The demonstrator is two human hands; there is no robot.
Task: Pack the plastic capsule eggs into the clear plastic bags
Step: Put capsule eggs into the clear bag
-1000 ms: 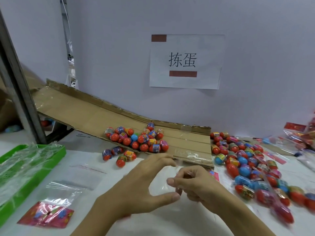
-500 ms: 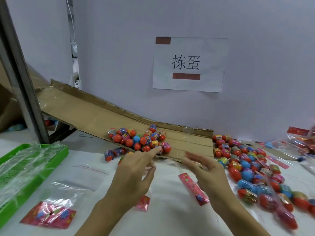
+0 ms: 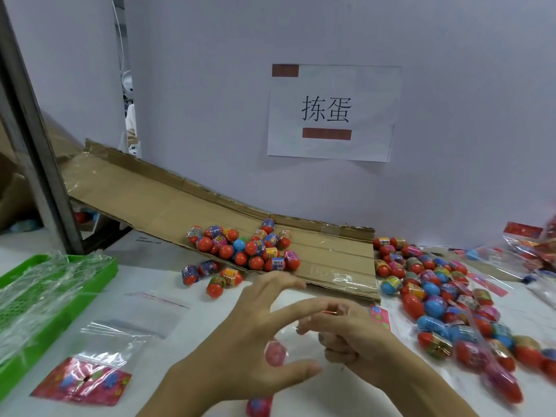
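Note:
Red, blue and pink capsule eggs lie in a cluster on the low end of a cardboard ramp. A few more eggs sit on the white table just below it, and a big heap of eggs lies to the right. My left hand hovers with fingers spread over a clear plastic bag that has a red card inside. My right hand has curled fingers that pinch the bag's red-lined top edge. Both hands are blurred.
A green tray covered with clear bags stands at the left. An empty bag with a red header card lies at the front left. Filled bags lie at the right, a loose red card by my right hand. A metal post rises at the left.
Half a second ago both hands stretched toward the ramp with fingers out. They have since drawn back together, and my right hand has curled onto the clear bag's top.

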